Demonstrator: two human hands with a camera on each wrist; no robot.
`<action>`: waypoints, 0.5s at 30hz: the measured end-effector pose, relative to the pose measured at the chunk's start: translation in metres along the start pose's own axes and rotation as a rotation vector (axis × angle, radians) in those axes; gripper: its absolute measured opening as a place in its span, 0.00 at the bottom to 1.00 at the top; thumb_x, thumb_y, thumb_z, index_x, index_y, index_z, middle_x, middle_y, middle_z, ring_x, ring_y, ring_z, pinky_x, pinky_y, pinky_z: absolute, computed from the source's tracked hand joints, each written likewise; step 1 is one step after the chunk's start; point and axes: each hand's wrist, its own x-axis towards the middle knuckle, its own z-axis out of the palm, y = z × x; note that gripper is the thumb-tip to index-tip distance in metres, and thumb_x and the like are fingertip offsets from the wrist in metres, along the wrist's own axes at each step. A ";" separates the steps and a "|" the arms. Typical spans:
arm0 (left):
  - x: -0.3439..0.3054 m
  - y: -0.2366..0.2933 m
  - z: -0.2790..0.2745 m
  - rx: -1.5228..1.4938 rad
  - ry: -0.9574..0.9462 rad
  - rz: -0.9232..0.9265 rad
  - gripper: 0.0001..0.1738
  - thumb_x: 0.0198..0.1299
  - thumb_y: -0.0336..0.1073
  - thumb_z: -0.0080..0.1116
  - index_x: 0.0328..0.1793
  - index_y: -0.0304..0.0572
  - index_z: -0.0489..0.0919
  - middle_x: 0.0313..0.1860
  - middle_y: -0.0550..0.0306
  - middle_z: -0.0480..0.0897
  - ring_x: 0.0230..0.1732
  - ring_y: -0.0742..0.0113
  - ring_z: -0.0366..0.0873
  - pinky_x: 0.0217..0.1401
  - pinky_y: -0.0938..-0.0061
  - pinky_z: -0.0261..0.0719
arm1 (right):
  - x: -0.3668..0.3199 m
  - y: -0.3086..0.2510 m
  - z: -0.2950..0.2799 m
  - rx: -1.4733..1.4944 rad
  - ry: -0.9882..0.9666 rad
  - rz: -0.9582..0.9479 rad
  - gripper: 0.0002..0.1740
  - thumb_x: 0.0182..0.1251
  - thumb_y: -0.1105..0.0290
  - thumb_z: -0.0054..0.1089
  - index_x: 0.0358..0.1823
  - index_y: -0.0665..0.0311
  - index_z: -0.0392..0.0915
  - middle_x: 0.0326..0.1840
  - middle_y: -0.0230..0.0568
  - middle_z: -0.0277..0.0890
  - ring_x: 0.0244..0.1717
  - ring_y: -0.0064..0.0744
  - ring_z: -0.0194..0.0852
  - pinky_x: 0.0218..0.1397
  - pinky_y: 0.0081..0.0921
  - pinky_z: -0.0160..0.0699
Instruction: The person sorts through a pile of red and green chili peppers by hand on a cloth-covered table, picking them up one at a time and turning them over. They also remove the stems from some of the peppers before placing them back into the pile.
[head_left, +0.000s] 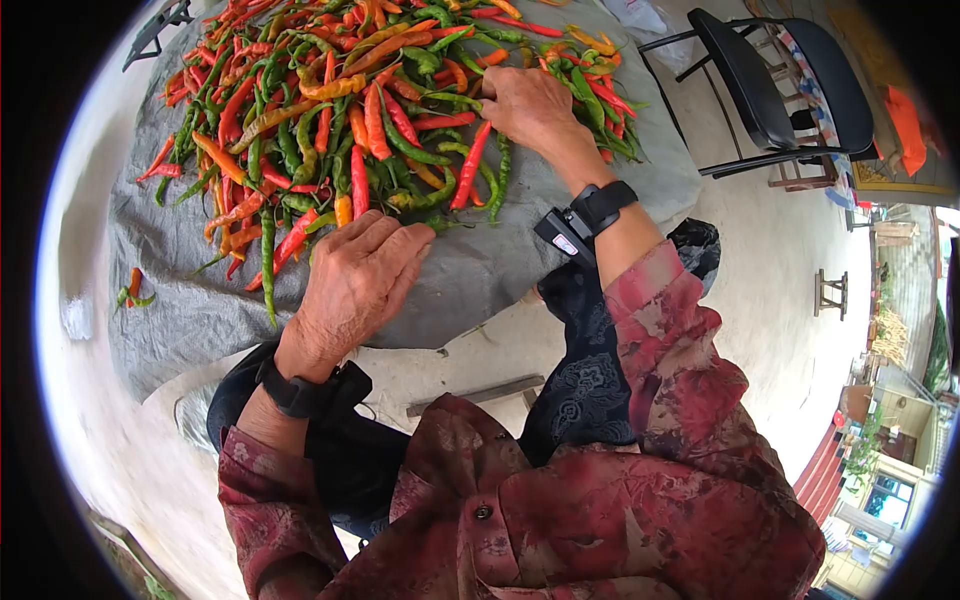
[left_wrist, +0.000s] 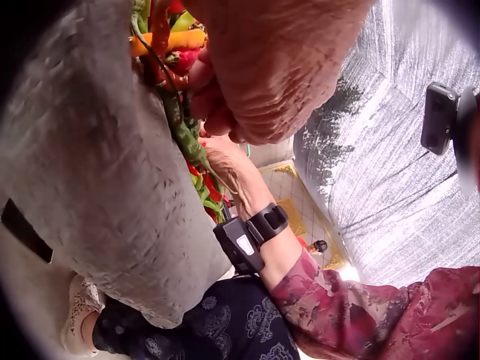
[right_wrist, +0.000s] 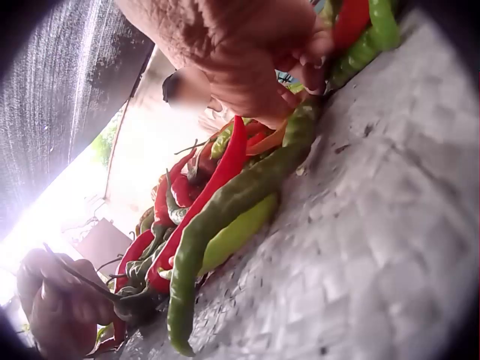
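A big heap of red, orange and green chili peppers (head_left: 300, 110) lies on a grey cloth sheet (head_left: 480, 280). At the heap's near edge, my left hand (head_left: 355, 275) has its fingers bent down among the peppers. A dark green chili pepper (left_wrist: 176, 124) with a long stem lies right beside those fingers. My right hand (head_left: 530, 105) reaches into the right side of the heap, palm down. In the right wrist view its bent fingertips (right_wrist: 311, 75) come right to the upper end of a long green chili pepper (right_wrist: 225, 202). What either hand holds I cannot tell.
Black folding chairs (head_left: 745, 85) stand to the right, beyond the cloth. A small stool (head_left: 830, 292) is farther right. A few peppers (head_left: 133, 290) lie apart at the left. A wooden bar (head_left: 475, 395) shows below the cloth's near edge.
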 end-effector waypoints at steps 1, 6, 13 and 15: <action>0.000 0.000 0.000 -0.004 0.003 0.009 0.10 0.52 0.25 0.61 0.43 0.37 0.79 0.29 0.52 0.78 0.32 0.53 0.78 0.36 0.64 0.78 | 0.001 0.001 0.001 -0.001 -0.001 -0.003 0.11 0.57 0.63 0.62 0.39 0.59 0.80 0.34 0.47 0.82 0.42 0.50 0.81 0.44 0.45 0.77; 0.002 -0.001 0.000 0.004 0.014 0.020 0.11 0.51 0.25 0.63 0.42 0.37 0.79 0.30 0.53 0.79 0.33 0.54 0.79 0.36 0.65 0.79 | -0.001 0.010 -0.002 0.122 0.128 0.038 0.14 0.54 0.69 0.62 0.44 0.60 0.78 0.31 0.42 0.82 0.35 0.41 0.82 0.40 0.38 0.77; 0.007 0.002 0.007 0.013 0.012 0.039 0.10 0.52 0.25 0.62 0.42 0.37 0.79 0.29 0.53 0.78 0.31 0.54 0.78 0.35 0.64 0.78 | -0.019 0.062 -0.033 0.908 0.308 0.119 0.14 0.60 0.69 0.64 0.45 0.67 0.77 0.29 0.32 0.81 0.27 0.17 0.74 0.30 0.17 0.73; 0.008 0.003 0.010 0.020 -0.004 0.057 0.10 0.52 0.25 0.62 0.42 0.37 0.79 0.29 0.53 0.78 0.31 0.54 0.77 0.35 0.64 0.78 | -0.021 0.080 -0.034 0.839 0.376 0.110 0.13 0.63 0.68 0.64 0.45 0.68 0.78 0.30 0.33 0.82 0.27 0.16 0.75 0.32 0.15 0.75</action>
